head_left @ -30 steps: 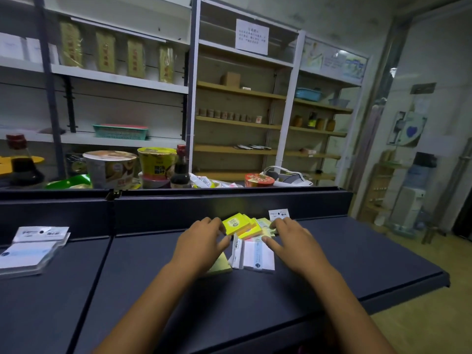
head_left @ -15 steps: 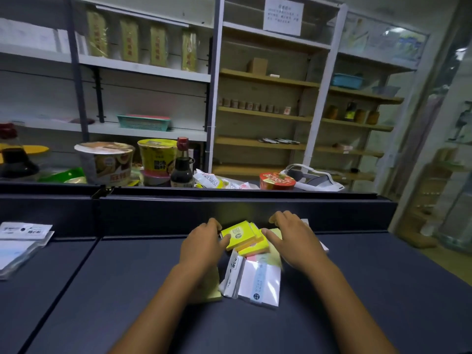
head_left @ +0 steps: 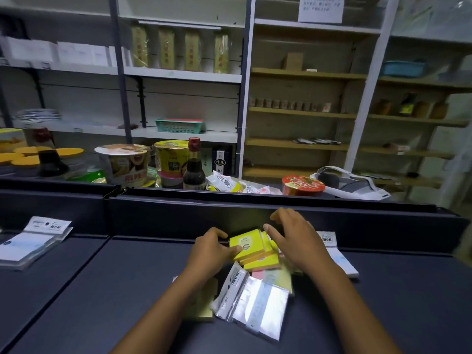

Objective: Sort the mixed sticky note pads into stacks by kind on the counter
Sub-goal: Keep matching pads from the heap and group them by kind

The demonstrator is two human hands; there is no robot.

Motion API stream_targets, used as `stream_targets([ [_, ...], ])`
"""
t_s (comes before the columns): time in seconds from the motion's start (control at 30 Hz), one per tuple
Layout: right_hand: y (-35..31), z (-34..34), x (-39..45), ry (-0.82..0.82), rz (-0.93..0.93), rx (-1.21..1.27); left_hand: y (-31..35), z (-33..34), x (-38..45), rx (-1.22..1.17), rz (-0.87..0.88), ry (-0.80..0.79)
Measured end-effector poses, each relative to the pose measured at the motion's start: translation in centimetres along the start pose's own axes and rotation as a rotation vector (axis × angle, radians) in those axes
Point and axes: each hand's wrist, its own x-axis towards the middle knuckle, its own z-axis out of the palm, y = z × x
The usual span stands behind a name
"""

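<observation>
A mixed pile of sticky note pads lies on the dark counter (head_left: 396, 302). On top sits a tilted stack of bright yellow pads (head_left: 246, 245) with orange and pink layers. My left hand (head_left: 210, 250) grips its left edge, thumb on the near corner. My right hand (head_left: 293, 238) holds its right side with curled fingers. Clear-wrapped white pads (head_left: 258, 301) lie nearer to me. A pale yellow pad (head_left: 204, 300) lies partly under my left forearm. Another wrapped white pad (head_left: 338, 254) shows past my right wrist.
A separate stack of wrapped white pads (head_left: 30, 242) rests on the counter's far left. A raised dark ledge (head_left: 178, 213) runs behind the pile. Beyond it stand noodle cups (head_left: 122, 163), a sauce bottle (head_left: 193, 167), a red bowl (head_left: 302, 186) and shelving.
The camera has moved closer and lower. Both hands have closed in on the yellow stack from either side and tilted it up off the pile.
</observation>
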Motion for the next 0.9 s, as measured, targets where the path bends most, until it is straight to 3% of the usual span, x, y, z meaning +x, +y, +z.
stream_targets([
  [0.3,0.8,0.4,0.0,0.054,0.0,0.148,-0.4,0.0,0.5,-0.15,-0.053,-0.04],
  [0.63,0.9,0.3,0.0,0.102,-0.007,0.194,-0.2,0.7,0.0,-0.004,0.021,-0.072],
  [0.9,1.0,0.5,-0.3,0.081,0.01,0.222,-0.8,-2.2,0.6,-0.382,-0.044,-0.05],
])
